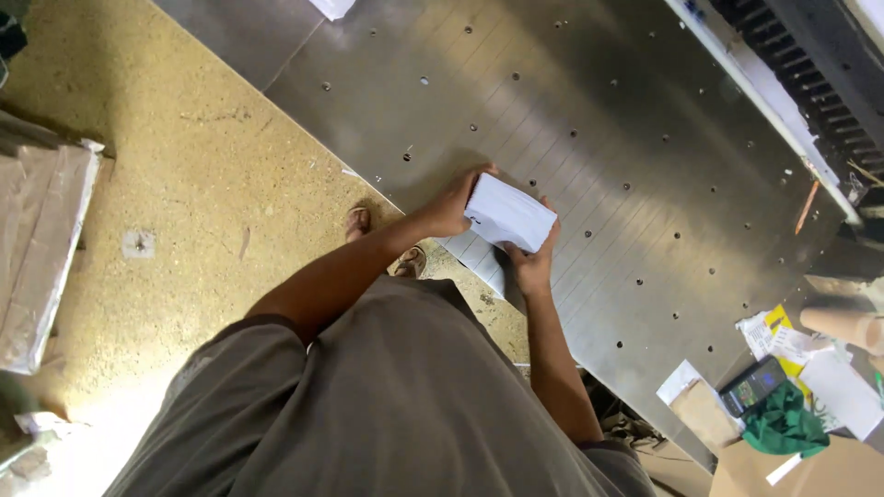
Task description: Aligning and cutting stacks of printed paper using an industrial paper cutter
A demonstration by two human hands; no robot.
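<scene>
A thick stack of white paper (509, 213) is held between both hands just above the near edge of a large grey metal table (645, 138) dotted with small holes. My left hand (456, 204) grips the stack's left end, fingers curled over its top edge. My right hand (531, 260) grips its lower right side from underneath. More white sheets (471, 250) lie flat on the table directly below the stack.
Loose papers, a dark calculator (753, 386) and a green cloth (785, 423) lie at the lower right. Wrapped flat bundles (37, 248) sit on the speckled floor at the left. My sandalled feet (357, 221) stand by the table's edge. A machine's black ribbed part (801, 64) runs along the top right.
</scene>
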